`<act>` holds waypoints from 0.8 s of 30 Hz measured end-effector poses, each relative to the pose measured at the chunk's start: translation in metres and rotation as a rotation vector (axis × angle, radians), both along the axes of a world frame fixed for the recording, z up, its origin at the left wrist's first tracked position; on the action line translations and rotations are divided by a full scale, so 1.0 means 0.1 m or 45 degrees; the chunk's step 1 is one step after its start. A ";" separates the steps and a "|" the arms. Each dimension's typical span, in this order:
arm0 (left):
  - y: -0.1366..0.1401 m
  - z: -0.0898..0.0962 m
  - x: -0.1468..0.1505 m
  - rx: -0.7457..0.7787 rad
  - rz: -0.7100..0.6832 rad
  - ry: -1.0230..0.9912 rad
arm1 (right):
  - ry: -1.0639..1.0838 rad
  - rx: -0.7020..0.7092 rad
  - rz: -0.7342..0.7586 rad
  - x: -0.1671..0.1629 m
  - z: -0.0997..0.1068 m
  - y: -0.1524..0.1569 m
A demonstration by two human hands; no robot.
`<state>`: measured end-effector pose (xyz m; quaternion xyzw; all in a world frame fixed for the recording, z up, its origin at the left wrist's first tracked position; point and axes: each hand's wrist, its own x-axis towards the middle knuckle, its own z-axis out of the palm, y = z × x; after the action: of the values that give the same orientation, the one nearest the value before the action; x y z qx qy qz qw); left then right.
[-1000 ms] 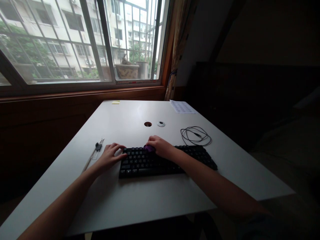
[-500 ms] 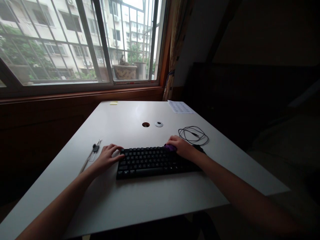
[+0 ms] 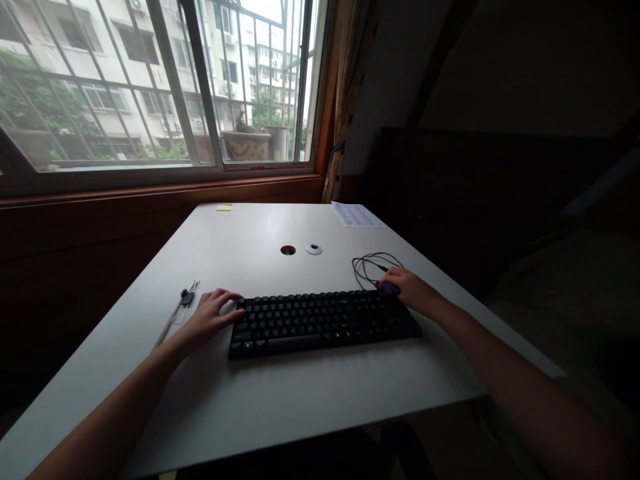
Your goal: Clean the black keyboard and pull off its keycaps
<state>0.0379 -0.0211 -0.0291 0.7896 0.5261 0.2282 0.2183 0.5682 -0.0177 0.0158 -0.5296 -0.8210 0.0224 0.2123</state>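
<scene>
A black keyboard point(image 3: 300, 327) lies flat on the white table point(image 3: 240, 240). At its left end is my left hand point(image 3: 214, 312), the thumb on the edge keys and the fingers curled at the top left corner, steadying it. My right hand point(image 3: 411, 290) is closed around a small purple wad point(image 3: 388, 289) at the keyboard's top right corner. Whether the wad is cloth or something softer I cannot make out; the fingers cover part of it. Just behind that hand lies a coiled black cable point(image 3: 363, 267).
Left of my left hand lies a thin pale stick-like item with a dark clip point(image 3: 187, 297). Farther back are a round cable hole point(image 3: 288, 251), its white cover point(image 3: 314, 249), a yellow sticky note point(image 3: 223, 207) and printed paper point(image 3: 356, 215). A barred window stands beyond.
My right hand has slid right along the keyboard's top edge with the purple wad, uncovering the right-hand keys. My left hand keeps its place on the left end.
</scene>
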 end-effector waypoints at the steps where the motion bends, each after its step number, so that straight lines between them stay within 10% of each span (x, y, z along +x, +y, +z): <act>1: 0.00 0.00 0.00 -0.002 0.002 -0.006 | 0.037 0.008 -0.021 0.02 0.01 0.01; 6: 0.00 -0.01 0.00 0.021 0.011 -0.025 | 0.179 0.031 0.001 -0.31 0.06 0.11; 24: -0.04 0.06 0.04 0.052 0.004 -0.011 | 0.213 -0.055 0.798 -3.17 -0.14 0.42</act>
<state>0.0415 -0.0254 -0.0234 0.7922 0.5215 0.2426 0.2038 0.2508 0.0238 0.0014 -0.2516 -0.9231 0.1476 0.2505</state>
